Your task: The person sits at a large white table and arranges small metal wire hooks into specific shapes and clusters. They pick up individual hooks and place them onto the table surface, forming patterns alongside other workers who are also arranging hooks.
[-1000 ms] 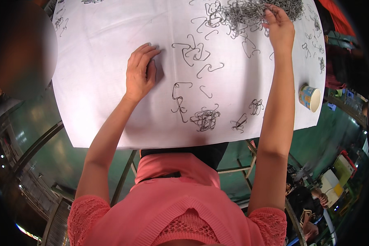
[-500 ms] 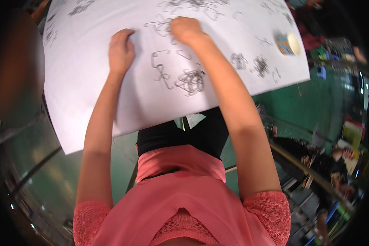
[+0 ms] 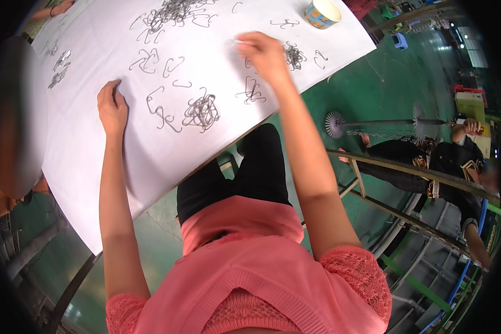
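Observation:
My left hand rests on the white tabletop, fingers loosely bent, thumb apart, with nothing visible in it. Left of the small hook group at the table's right edge, my right hand hovers, its fingertips smeared by motion; whether it holds anything is unclear. Dark bent-wire hooks lie about in groups. A tangled heap of hooks sits between my hands, near the front edge. Farther back is a larger hook pile. Another hook pile lies partly behind my right hand, and a loose hook cluster below it.
A patterned paper cup stands at the table's far right. Another person's hand is at the far left edge. Off to the right, beyond a metal rail, a person in dark clothes holds a rod with round brushes.
My right hand has moved from the hooks in the middle toward the piles on the right. The view has turned, so the table sits farther left. My left hand stays at the table.

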`<action>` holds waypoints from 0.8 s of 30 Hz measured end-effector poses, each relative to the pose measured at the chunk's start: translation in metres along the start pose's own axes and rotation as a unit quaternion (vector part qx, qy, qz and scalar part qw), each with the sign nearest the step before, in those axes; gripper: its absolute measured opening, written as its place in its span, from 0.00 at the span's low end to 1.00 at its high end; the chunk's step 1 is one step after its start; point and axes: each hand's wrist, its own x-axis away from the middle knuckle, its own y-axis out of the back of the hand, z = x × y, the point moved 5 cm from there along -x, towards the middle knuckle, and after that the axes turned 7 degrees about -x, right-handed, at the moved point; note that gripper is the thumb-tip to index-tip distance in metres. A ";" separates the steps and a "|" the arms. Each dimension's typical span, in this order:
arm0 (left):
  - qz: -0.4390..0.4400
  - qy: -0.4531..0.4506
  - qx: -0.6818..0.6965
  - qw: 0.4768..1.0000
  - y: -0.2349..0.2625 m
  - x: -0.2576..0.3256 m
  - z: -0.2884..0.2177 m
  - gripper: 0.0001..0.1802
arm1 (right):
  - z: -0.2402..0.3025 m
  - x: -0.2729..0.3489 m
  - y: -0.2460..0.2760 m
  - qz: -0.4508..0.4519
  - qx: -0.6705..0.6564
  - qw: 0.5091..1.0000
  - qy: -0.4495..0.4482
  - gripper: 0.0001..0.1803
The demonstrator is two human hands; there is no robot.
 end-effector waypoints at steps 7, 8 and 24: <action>0.028 0.000 -0.019 0.999 0.001 -0.003 -0.008 0.15 | -0.042 0.018 0.187 -0.172 0.174 0.962 -0.119 0.07; 0.028 -0.004 -0.021 0.999 0.001 -0.003 -0.009 0.15 | -0.047 0.016 0.193 -0.162 0.192 0.960 -0.124 0.07; 0.057 0.014 -0.052 0.997 0.000 -0.007 -0.012 0.15 | -0.051 -0.056 0.150 -0.146 0.415 0.897 0.044 0.10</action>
